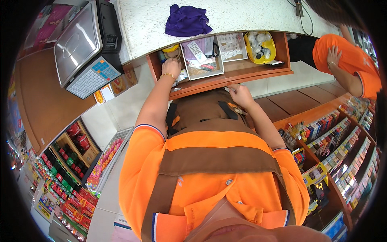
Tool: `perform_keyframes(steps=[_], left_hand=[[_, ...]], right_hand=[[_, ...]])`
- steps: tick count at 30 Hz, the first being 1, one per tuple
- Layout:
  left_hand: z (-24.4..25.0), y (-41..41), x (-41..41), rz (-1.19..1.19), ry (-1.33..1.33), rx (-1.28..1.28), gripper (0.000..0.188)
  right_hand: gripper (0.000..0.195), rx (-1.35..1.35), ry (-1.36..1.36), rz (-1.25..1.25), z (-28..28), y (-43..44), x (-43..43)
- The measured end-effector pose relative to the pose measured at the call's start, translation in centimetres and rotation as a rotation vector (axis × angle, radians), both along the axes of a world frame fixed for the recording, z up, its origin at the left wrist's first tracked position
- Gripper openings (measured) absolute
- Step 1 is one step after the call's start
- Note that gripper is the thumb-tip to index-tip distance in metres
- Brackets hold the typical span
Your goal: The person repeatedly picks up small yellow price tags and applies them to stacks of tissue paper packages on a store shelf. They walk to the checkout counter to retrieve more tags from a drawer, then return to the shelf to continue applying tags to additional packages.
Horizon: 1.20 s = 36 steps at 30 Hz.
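An open wooden drawer (193, 89) lies in front of me under the counter. My left hand (171, 68) reaches into its left compartment, fingers beside a roll of tape (172, 52); what the fingertips touch is hidden. My right hand (240, 94) is at the drawer's front edge, with a small pale thing partly showing by its fingers; its grip is unclear. Inside the drawer, a white remote control (196, 52) rests in a white tray (206, 73), near black-handled scissors (215, 49). A second white tray (236, 57) holds small packets, and a yellow basket (273, 57) holds plastic-wrapped items.
A purple cloth (189, 20) lies on the speckled counter (242, 15). A weighing scale (80, 48) stands at the left. A co-worker in an orange shirt (344, 57) stands at the right, one hand at the waist. Shelves of small boxes (332, 145) are at the lower right.
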State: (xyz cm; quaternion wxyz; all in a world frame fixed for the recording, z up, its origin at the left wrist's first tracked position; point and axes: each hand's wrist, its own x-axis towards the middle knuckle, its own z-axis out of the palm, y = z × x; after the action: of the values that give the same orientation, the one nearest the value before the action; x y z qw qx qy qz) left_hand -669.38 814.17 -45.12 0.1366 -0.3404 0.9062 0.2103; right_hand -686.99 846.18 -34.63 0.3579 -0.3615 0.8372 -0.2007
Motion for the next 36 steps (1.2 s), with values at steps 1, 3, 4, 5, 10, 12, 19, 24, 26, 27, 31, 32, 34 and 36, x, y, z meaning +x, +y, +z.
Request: perform_keyframes(steps=[1,3,4,5,10,12,19,24,26,27,31,32,34,36], left_hand=[[0.2,-0.2,-0.7,-0.007,-0.098,0.076,0.040],[0.4,-0.4,-1.8,-0.020,-0.295,0.226,0.043],[0.0,-0.1,-1.7,-0.038,-0.363,0.210,0.050],[-0.8,0.5,-1.3,-0.005,-0.334,0.193,0.051],[1.9,-0.6,-2.1,-0.014,-0.395,0.281,0.049],[1.8,-1.2,-1.9,0.014,-0.308,0.246,0.047],[-0.6,-2.8,-2.4,0.172,0.009,-0.132,0.056],[0.6,-4.5,-3.4,0.064,-0.223,0.022,0.048],[0.5,-4.5,-3.1,0.046,-0.250,0.116,0.037],[0.4,-4.3,-2.8,0.030,-0.270,0.198,0.034],[1.8,-1.8,-0.7,-0.143,-0.241,0.249,0.025],[1.8,-1.4,0.0,-0.123,-0.203,0.225,0.024],[0.8,-0.4,1.5,-0.082,-0.128,0.180,0.022],[0.6,-0.1,2.3,-0.014,-0.060,0.141,0.020]], right_hand=[[0.020,0.009,-0.002,0.002,0.1,0.0,-0.1],[0.020,0.023,-0.006,0.010,0.6,-0.3,-0.1],[0.020,0.033,-0.012,0.007,0.8,-0.3,-0.1],[0.020,0.043,-0.018,0.006,1.0,-0.2,-0.2],[0.020,0.050,-0.045,-0.001,0.9,-0.2,-0.3],[0.020,0.062,-0.050,-0.003,1.4,-0.5,-0.4],[0.019,0.003,-0.058,-0.013,1.1,-0.3,-0.4],[0.020,0.027,-0.078,-0.023,0.4,-0.3,-0.7],[0.021,0.016,-0.081,-0.023,0.3,-0.2,-0.8],[0.021,0.008,-0.085,-0.025,0.4,-0.4,-0.8],[0.021,0.075,-0.110,-0.040,1.0,-0.7,-0.9],[0.021,0.071,-0.105,-0.036,0.7,-0.6,-0.9],[0.021,0.069,-0.094,-0.031,0.6,-0.6,-0.9],[0.021,0.073,-0.079,-0.023,0.6,-0.6,-0.8]])
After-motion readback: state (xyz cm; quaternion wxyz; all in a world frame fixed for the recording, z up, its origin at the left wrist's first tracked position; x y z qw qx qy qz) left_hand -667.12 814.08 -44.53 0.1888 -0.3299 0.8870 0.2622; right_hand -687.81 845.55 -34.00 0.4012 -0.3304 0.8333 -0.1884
